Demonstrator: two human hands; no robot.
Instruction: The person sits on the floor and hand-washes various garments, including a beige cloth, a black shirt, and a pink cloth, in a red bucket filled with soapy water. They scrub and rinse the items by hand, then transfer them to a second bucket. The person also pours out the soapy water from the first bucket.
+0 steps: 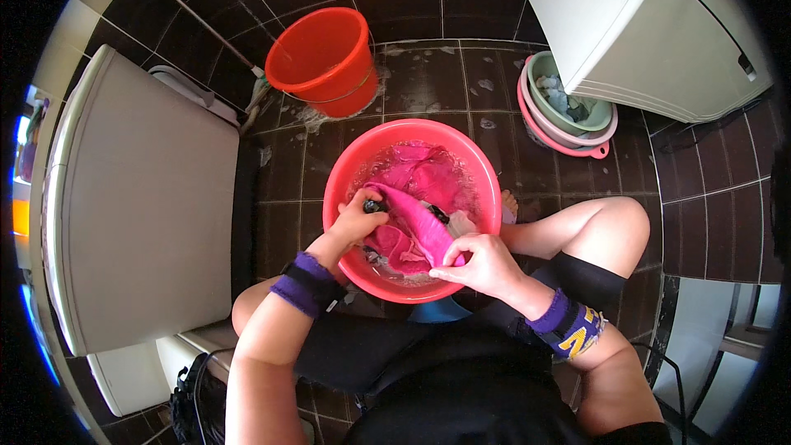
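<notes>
A bright pink garment (pixel 420 218) is stretched between my two hands over a pinkish-red basin (pixel 488 173) of sudsy water. On its left side my left hand (pixel 357 218) has closed on the cloth's edge, beside a small dark patch I cannot make out. My right hand (pixel 482 264) pinches the lower right edge between thumb and fingers, above the basin's near rim. More pink cloth (pixel 424 169) lies in the water at the far side. A whitish piece of cloth (pixel 461 224) shows close to my right hand. Purple wristbands with black straps circle both forearms.
Behind the basin to the left stands a red bucket (pixel 321 62). Stacked basins (pixel 610 128) sit at the far right by a white cabinet (pixel 651 33), the top green one holding cloth. A large white appliance (pixel 148 198) fills the left. Dark tiles (pixel 420 82) cover the floor.
</notes>
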